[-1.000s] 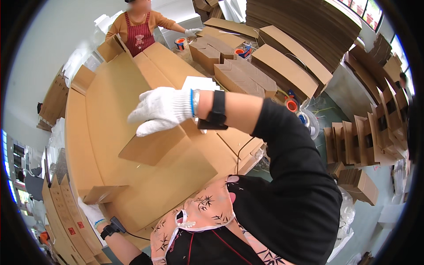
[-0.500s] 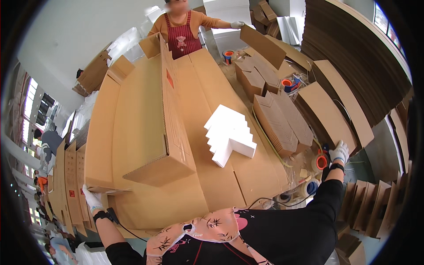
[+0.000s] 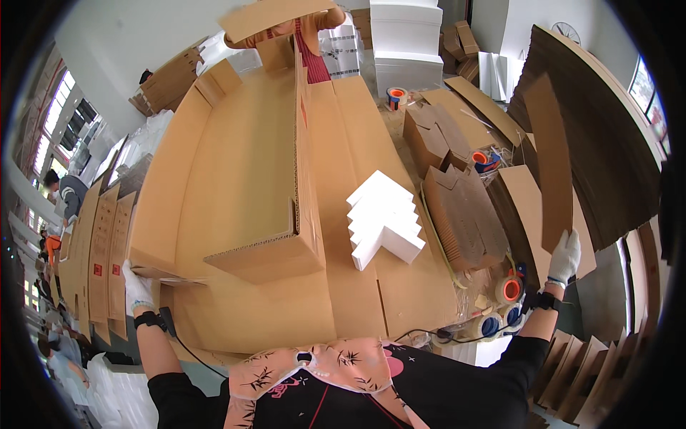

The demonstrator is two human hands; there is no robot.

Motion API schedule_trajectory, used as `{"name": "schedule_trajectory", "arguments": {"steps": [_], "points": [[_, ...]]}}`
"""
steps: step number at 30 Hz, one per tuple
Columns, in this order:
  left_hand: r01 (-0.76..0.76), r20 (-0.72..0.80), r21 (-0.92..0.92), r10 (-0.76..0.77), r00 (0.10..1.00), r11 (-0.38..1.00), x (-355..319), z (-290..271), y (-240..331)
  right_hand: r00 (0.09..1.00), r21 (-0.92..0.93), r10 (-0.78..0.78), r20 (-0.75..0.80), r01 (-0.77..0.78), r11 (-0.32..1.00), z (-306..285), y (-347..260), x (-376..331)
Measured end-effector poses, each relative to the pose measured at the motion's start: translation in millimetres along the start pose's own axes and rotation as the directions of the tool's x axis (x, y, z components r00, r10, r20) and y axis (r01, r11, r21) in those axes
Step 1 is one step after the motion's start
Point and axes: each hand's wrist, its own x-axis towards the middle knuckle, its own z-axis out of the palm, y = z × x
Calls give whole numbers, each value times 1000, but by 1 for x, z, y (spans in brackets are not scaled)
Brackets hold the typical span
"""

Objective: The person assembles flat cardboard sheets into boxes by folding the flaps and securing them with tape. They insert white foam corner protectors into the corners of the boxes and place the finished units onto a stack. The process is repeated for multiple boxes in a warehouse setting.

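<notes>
My left hand (image 3: 138, 288), in a white glove, grips the near-left corner flap of a large flat cardboard box (image 3: 236, 179) that lies open on the table. My right hand (image 3: 564, 257), also gloved, reaches out to the right and holds the lower end of a long narrow cardboard strip (image 3: 554, 157) lifted upright off a stack. A stepped white foam block (image 3: 382, 218) lies on the cardboard right of the box's raised middle wall (image 3: 304, 150).
Across the table a person in a red apron (image 3: 311, 43) lifts a cardboard flap. Folded cardboard pieces (image 3: 464, 207) and tape rolls (image 3: 509, 289) lie at the right. Tall stacks of cardboard sheets (image 3: 607, 143) stand at far right, more flat boxes (image 3: 100, 243) at left.
My right hand has swung from over the box out to the right and taken hold of the cardboard strip, raising it. My left hand stays on the box corner.
</notes>
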Motion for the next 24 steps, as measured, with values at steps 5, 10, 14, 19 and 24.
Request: {"name": "schedule_trajectory", "arguments": {"steps": [5, 10, 14, 19, 24], "points": [[-32, 17, 54, 31, 999, 998, -15, 19, 6, 999, 908, 1, 50, -46, 417, -136, -244, 31], [-67, -58, 115, 74, 996, 991, 11, 0, 2, 955, 997, -295, -5, -16, -69, -212, -419, 8], [-28, -154, 331, 84, 985, 943, -14, 22, -6, 830, 994, -551, -83, 27, -109, -255, -527, -26], [-116, -96, 493, 186, 978, 862, 0, 19, -8, 339, 925, -940, -38, 367, 95, -245, -587, -76], [-176, -20, 555, 225, 974, 813, -14, 25, 4, -50, 894, -989, 140, 435, 105, -244, -599, -89]]}}
